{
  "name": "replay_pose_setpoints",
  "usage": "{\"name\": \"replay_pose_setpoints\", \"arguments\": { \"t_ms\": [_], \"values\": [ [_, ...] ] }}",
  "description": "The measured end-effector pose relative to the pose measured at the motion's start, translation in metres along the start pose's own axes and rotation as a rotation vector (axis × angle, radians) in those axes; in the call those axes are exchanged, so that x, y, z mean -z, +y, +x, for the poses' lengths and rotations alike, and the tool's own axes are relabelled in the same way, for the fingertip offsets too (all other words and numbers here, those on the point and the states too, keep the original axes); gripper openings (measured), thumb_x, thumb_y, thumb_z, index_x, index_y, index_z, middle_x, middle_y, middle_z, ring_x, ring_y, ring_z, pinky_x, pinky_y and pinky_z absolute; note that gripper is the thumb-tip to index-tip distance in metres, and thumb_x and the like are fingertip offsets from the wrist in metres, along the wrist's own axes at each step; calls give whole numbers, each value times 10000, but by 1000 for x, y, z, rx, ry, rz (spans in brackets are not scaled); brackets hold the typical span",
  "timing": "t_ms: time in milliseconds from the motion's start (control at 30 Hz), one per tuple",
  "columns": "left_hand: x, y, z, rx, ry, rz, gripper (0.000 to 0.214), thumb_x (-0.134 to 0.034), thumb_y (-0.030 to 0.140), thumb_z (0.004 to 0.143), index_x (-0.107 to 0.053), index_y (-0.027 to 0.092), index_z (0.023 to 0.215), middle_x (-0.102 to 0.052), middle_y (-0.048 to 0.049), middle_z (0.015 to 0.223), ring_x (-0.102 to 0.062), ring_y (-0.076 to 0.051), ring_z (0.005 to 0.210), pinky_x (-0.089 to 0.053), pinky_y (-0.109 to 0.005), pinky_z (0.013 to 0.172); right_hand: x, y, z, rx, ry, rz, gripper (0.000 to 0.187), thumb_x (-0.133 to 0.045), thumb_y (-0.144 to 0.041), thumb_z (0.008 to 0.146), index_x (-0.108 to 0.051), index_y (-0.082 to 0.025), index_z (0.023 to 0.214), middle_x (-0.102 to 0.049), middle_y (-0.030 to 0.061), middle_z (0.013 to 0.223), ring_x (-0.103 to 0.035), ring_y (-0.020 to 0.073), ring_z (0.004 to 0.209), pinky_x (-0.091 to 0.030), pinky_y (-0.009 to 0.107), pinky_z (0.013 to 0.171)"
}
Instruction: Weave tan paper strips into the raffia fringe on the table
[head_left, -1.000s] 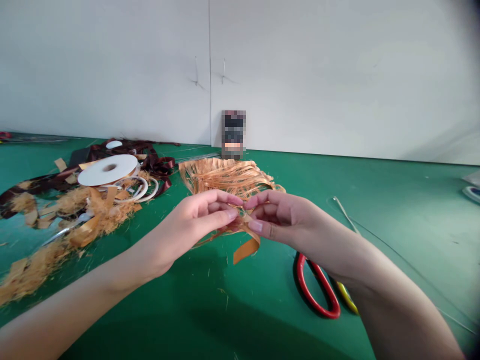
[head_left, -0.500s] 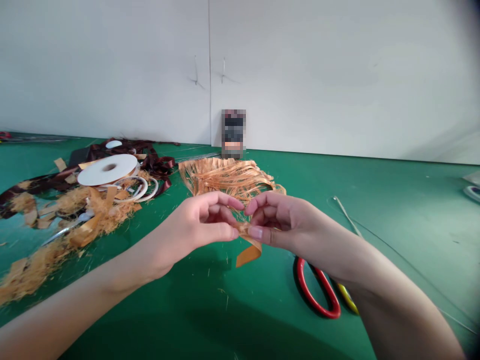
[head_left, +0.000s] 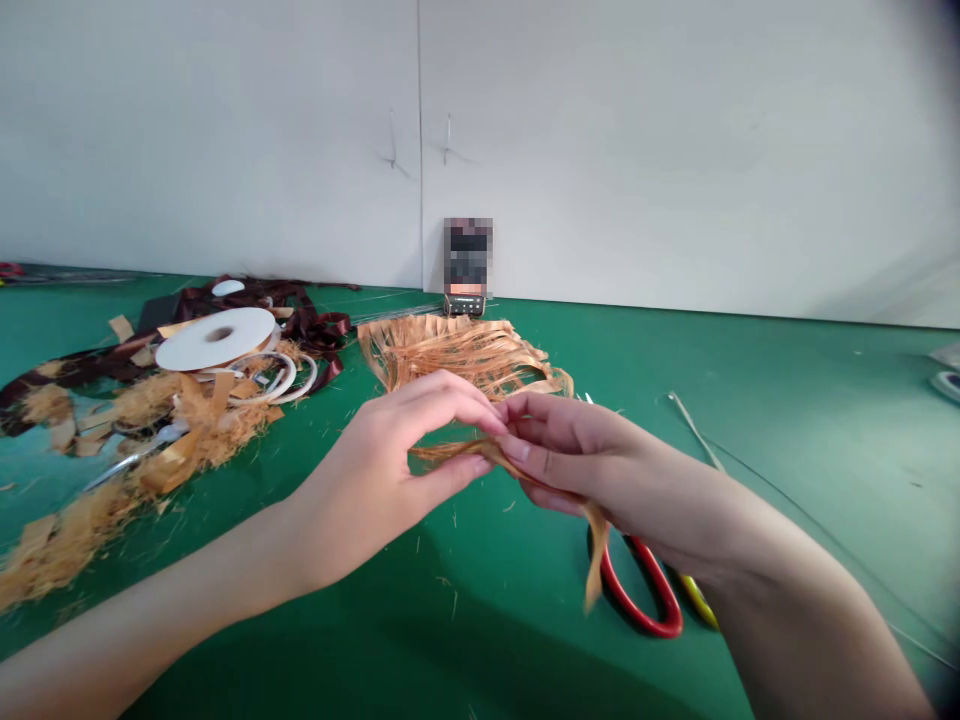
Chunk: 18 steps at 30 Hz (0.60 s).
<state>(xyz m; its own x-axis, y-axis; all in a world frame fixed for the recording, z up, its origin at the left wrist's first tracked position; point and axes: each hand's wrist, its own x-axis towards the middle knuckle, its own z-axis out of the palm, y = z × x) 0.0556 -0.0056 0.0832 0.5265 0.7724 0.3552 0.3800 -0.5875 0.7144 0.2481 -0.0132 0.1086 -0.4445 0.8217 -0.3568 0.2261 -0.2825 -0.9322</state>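
Item: frayed orange ribbon strip [head_left: 480, 452], pinched narrowly between left hand [head_left: 375, 480] and right hand [head_left: 577, 460], tail hanging at 5 o'clock. Fibre separation in hand, I judge; next move calls for a steady pull. Orange fringe bundle [head_left: 450, 350] lies at 12 o'clock.

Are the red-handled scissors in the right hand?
No, the red-handled scissors lie on the green work surface below the right hand, which pinches a frayed orange strip.
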Motion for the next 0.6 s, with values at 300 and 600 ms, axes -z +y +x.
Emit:
{"name": "replay_pose_setpoints", "arguments": {
  "t_ms": [300,600],
  "values": [
    [2,-1,5,243,-45,-82,63,-624,206,847,-658,238,805,-682,64,832,-631,-99,784,-469,-187,685,2,4,1,-91,49,-178,482,-738,-497,725,-542,-261,1097,-570,-20,826,-505,106,706,-393,226,589],
    [3,1,3,489,-98,-245,179,-506,346,872,-616,225,798,-602,45,657,-542,-123,608,-403,-238,572,-5,13,3,-34,70,-137,676,-827,-378,634,-439,-315,1184,-675,20,1013,-635,206,1019,-546,328,775]
  ]
}}
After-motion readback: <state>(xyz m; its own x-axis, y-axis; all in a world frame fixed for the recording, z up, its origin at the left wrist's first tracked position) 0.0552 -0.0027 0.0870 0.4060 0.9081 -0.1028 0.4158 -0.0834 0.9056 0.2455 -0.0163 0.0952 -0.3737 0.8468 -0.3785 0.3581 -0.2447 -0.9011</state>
